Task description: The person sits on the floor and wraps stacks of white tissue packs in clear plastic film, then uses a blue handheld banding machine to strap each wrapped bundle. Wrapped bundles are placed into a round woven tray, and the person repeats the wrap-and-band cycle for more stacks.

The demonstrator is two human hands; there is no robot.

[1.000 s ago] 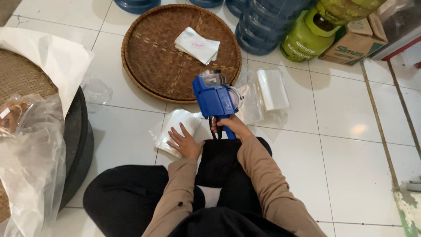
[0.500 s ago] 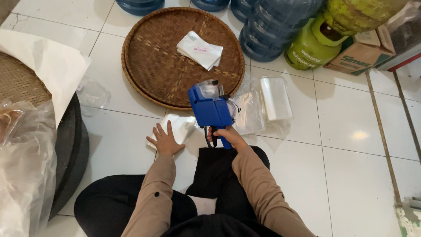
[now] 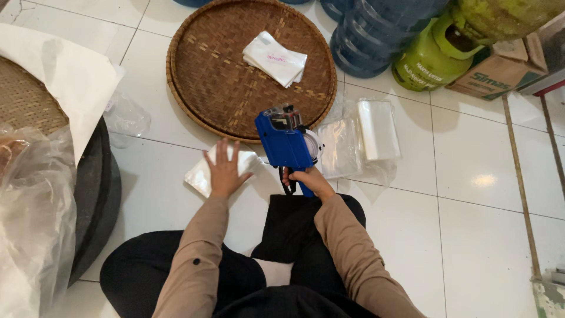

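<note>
I sit cross-legged on a white tiled floor. My right hand point(image 3: 307, 178) grips the handle of a blue label gun point(image 3: 285, 141), held upright just above the floor. My left hand point(image 3: 225, 169) lies flat, fingers spread, on a small stack of white plastic pouches point(image 3: 203, 174) on the tiles to the left of the gun. Beyond them sits a round woven bamboo tray point(image 3: 206, 76) holding a few white pouches point(image 3: 275, 59) near its middle.
A pile of clear plastic bags point(image 3: 368, 132) lies right of the gun. Blue water jugs point(image 3: 382, 29), a green gas cylinder point(image 3: 435, 56) and a cardboard box point(image 3: 500, 68) stand at the back right. At left are a dark basin point(image 3: 97, 194), crumpled clear plastic point(image 3: 32, 229) and white paper point(image 3: 65, 70).
My left hand has slid left with the white pouches under it. The label gun has lifted slightly and stays in my right hand. The view has shifted a little.
</note>
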